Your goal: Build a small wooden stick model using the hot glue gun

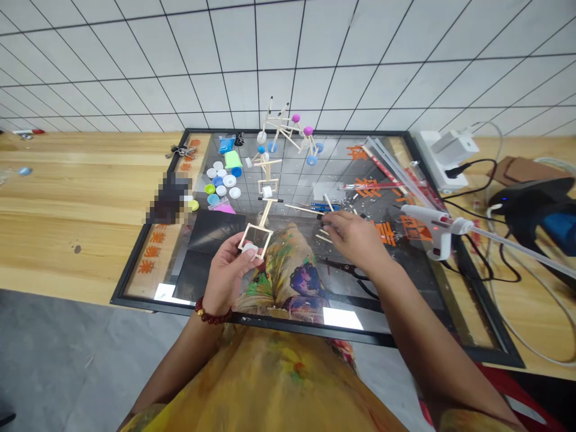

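Note:
My left hand (231, 267) is closed on a small frame of thin wooden sticks (269, 243), with a round white cap (250, 249) at its lower edge beneath the thumb. Above the frame, in line with it, are joined sticks with a white piece (267, 192) and a black-tipped crosspiece. My right hand (353, 240) is low over the glass, its fingers pinched at the end of a thin wooden stick (302, 209) that points left. A few short loose sticks (324, 239) lie beside those fingers. Black-handled scissors (344, 266) lie partly under my right forearm.
Stick models with pink and blue rounds (288, 135) stand near the tiled wall. Bottle caps (221, 179) cluster left of centre. A white glue gun (438, 228), its cables and a power strip (434, 156) are at right. Clear and red rods (387, 165) lie at the back right.

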{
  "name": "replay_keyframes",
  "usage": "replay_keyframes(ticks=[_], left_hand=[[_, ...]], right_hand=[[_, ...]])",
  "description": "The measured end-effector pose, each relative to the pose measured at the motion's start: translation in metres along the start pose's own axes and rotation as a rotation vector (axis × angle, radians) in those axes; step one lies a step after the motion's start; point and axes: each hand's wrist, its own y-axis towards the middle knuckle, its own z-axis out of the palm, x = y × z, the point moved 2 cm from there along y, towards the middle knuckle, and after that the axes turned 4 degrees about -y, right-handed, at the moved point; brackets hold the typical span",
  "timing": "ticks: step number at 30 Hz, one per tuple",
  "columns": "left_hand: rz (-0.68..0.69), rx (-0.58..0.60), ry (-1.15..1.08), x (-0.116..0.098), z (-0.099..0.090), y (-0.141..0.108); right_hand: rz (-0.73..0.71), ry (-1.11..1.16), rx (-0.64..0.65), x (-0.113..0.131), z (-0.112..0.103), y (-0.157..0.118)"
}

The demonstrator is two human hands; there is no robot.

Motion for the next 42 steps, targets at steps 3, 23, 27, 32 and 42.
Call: replay_keyframes(ticks=[3,23,27,32,42], left_hand=[[0.028,-0.019,-0.051,-0.004,0.001,0.001],[0.051,0.015,-0.066,-0.019,0.009,-0.01],[0.068,0.003,-0.064,-0.019,0.008,-0.009],[0.075,0.009,-0.062,-0.02,0.011,-0.01],[0.059,0.041,-0.036,-0.002,0.012,-0.02]], right_hand=[[-0.286,0.069,0.047,0.04,0.004,-0.02],[-0.441,0.201,0.255,0.071,0.024,-0.077],[-0.37,0.148,0.102,0.036,-0.017,-0.039],[-0.235,0.047,0.117,0.053,-0.017,0.001],[-0.035,0.387,0.073,0.018,0.003,0.045]])
